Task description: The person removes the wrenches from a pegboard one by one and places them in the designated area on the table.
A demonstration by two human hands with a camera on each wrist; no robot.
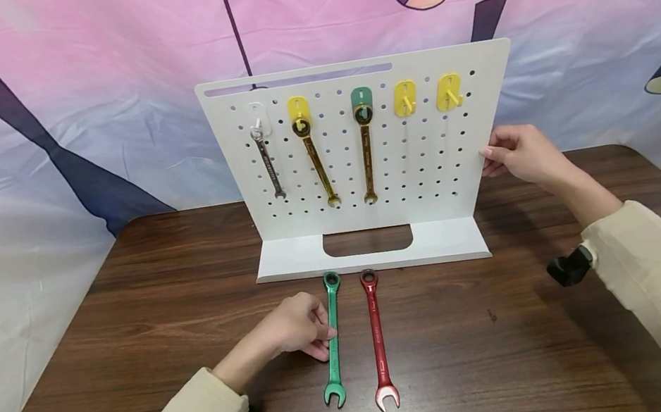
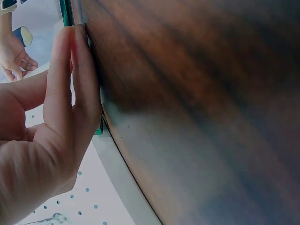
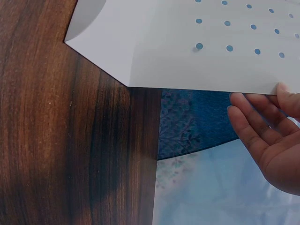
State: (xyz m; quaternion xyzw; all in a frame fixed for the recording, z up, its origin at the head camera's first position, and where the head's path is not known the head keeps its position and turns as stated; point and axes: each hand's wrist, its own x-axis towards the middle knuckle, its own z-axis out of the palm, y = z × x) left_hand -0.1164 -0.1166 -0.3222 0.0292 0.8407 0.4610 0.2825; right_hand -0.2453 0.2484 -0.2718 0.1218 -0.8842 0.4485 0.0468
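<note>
My left hand pinches the shaft of a green ratcheting combination wrench, its ring end toward the pegboard and its open jaw toward me. In the left wrist view the fingers hide most of that wrench. Just right of it a red combination wrench lies on the table, turned the same way. Out at the right side, my right hand grips the edge of the white pegboard between thumb and fingers. In the right wrist view, the thumb lies on the board's front face and the other fingers reach behind it.
On the pegboard hang a silver wrench and two gold wrenches, one on a yellow hook and one on a green hook. Two yellow hooks at the right bear nothing. The board stands on a dark wooden table before a patterned cloth.
</note>
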